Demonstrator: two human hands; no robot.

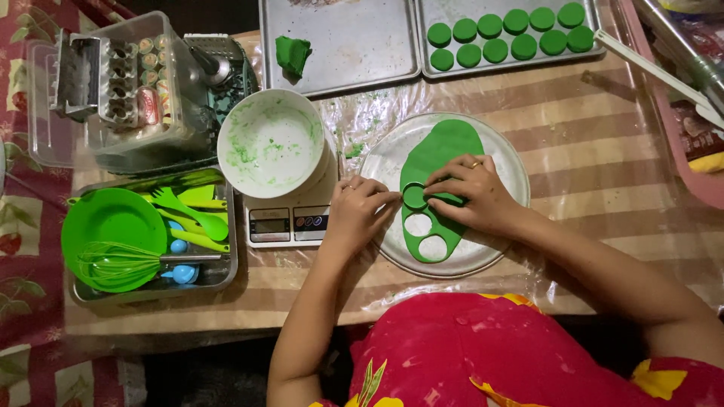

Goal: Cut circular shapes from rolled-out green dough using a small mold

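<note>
The dough sheet (441,154) lies flat on a round plate (505,154) at the middle of the desk (588,143), directly in front of the person; the flat plate gives a firm backing for cutting. Two round holes show in the near end of the sheet, close together, which leaves the far part of the sheet uncut.

The left hand (358,211) and the right hand (471,192) meet over a round cutter (414,195) set on the sheet just beyond the holes; the fingers of both hands are curled and bunched at its rim, the left from the left side, the right from above and the right side; pressure from two sides would keep the ring level. Whether the fingertips pinch the ring or only press on it cannot be told.

Cut discs (505,34) sit in rows on the right tray (513,64) at the far edge, spaced apart so they do not touch; a dough lump (292,54) rests on the left tray (354,53), apart from the finished pieces.

A white bowl (271,143), smeared green, stands on a scale (290,218) just left of the plate, within reach of the left hand; a shallow pan (226,275) further left groups the green lid (113,226), whisk (128,264) and spoons (192,215), clear of the work area. Clear film covers the desk under the plate, presumably to keep dough off the cloth.
</note>
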